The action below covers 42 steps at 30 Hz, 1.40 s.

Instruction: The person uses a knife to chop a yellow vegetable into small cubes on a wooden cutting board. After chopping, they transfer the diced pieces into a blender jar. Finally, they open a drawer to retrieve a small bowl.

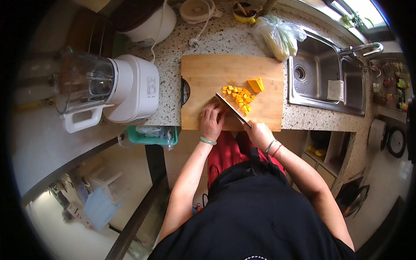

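Note:
My right hand (259, 134) grips the handle of a kitchen knife (231, 108), its blade slanting up to the left across the wooden cutting board (203, 69). Close against the blade's left side, my left hand (212, 121) is bent down on the board with its fingers together. Anything under those fingers is hidden by the hand. Right of the blade lies a loose pile of small orange cubes (243, 98), which look like pumpkin. A larger orange wedge (255, 85) sits just beyond them.
A white food processor (138, 91) stands left of the board. To the right are a steel sink (320, 54) with a tap (362, 49) and a clear bag of pale green vegetables (279, 41). A yellow pot (244, 15) stands behind; a green basket (151, 135) sits below the counter.

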Tool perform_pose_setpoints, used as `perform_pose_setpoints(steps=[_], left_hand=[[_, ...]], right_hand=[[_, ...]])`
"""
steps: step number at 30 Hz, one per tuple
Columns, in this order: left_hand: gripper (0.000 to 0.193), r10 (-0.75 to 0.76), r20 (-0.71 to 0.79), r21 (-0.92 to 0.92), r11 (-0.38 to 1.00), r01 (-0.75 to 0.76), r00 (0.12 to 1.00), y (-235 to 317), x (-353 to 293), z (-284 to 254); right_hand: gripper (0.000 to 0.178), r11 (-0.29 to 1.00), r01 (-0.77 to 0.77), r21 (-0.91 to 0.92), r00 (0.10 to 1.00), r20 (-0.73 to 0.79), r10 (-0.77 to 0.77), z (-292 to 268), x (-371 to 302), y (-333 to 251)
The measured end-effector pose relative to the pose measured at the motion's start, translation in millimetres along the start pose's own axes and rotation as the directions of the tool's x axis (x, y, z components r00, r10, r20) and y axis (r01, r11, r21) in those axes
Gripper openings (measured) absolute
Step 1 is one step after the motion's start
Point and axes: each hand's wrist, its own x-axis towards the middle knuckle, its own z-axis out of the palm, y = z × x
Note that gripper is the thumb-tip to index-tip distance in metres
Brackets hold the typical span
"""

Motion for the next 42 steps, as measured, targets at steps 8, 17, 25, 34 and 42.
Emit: perform_pose_setpoints(steps=[8,17,25,34,42], left_hand=[[0.035,-0.019,-0.035,-0.007,1.0,0.019,0.999,-1,-4,-1],[0.029,-0.084,-0.042,-0.044,0.996,0.082,0.996,2,-5,-1],[0.031,-0.041,-0.053,0.004,0.999,0.041,0.998,1,0,-4],[0.029,-0.043,-0.062,-0.052,0.998,0.04,0.997,1,3,-3],[0.027,-0.045,-0.066,-0.065,0.997,0.04,0.997,2,3,-3]], right_hand=[[0.028,0.988,0.098,0.115,0.994,-0.053,-0.092,-29,-13,-7],[0.027,0.995,0.084,0.05,0.996,-0.022,-0.083,-26,-24,-5],[0.031,0.992,0.096,0.084,0.995,0.023,-0.098,-31,-18,-9],[0.034,0.999,-0.021,0.026,0.989,0.149,0.016,-39,-9,-23],[0.033,0.998,-0.026,-0.056,0.988,0.149,0.034,-34,-10,-31]])
